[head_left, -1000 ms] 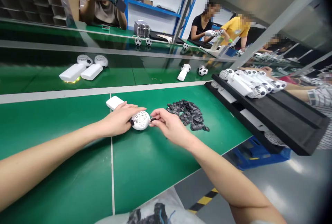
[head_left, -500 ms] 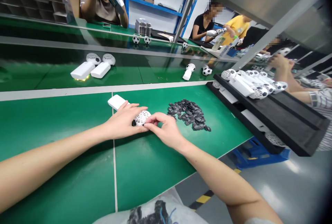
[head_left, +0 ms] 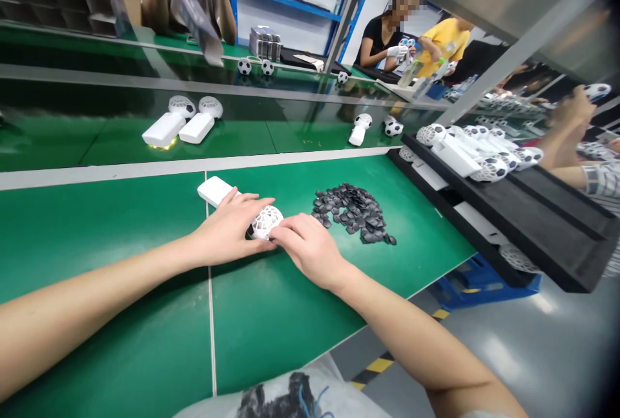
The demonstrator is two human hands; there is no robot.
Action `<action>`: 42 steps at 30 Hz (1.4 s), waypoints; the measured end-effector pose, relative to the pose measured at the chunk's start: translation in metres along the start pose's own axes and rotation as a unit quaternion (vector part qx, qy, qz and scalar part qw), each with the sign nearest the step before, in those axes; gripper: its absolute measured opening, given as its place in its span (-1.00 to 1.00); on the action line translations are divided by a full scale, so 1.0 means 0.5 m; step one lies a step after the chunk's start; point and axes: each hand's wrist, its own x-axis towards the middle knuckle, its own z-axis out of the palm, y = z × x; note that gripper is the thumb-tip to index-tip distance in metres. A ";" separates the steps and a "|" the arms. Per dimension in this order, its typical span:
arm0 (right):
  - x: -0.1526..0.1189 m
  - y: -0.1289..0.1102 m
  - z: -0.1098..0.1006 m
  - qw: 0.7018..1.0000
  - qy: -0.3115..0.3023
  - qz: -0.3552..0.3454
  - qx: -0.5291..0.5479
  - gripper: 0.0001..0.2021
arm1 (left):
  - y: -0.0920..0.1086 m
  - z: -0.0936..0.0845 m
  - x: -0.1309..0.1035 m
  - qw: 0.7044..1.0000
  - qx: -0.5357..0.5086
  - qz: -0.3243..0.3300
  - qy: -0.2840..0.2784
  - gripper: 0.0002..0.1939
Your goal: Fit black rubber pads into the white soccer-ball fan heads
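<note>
My left hand [head_left: 227, 227] is wrapped over a white device with a round lattice ball head [head_left: 267, 220], which lies on the green table. Its flat white body [head_left: 216, 190] sticks out beyond the fingers at upper left. Black shows at the ball's left side, by my left thumb. At the ball's lower right edge, the thumb and fingers of my right hand [head_left: 310, 247] are pinched together; whatever is between them is hidden. To the right of that hand lies a loose heap of small black plastic pieces [head_left: 363, 211].
Beyond the table's white edge strip, a green conveyor [head_left: 252, 134] carries white devices [head_left: 165, 128] and a football-patterned ball [head_left: 393, 126]. Stacked black trays [head_left: 527, 211] with similar devices overhang the right edge. Co-workers [head_left: 382, 37] sit opposite; another person's hand [head_left: 571, 117] is at far right.
My right hand has turned slightly over the ball's edge, while my left stays around the device. Devices on the near conveyor have shifted right. The far-right co-worker's hand has lifted a ball-headed item.
</note>
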 end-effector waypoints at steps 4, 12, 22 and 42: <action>-0.002 0.003 0.000 0.991 0.018 0.043 0.123 -0.88 | -0.002 0.002 0.000 1.000 -0.001 -0.001 -0.002 -0.24; 0.018 -0.003 0.001 0.926 0.024 0.217 0.307 -0.97 | -0.001 -0.001 0.001 1.000 -0.013 0.001 -0.011 -0.27; 0.050 0.016 -0.010 0.872 -0.061 0.275 0.401 -0.67 | 0.013 -0.017 0.005 0.997 -0.068 -0.026 -0.002 -0.48; -0.022 0.138 -0.054 0.940 -0.138 0.265 -0.164 -0.83 | 0.012 -0.016 -0.020 0.993 -0.073 -0.082 -0.035 -0.25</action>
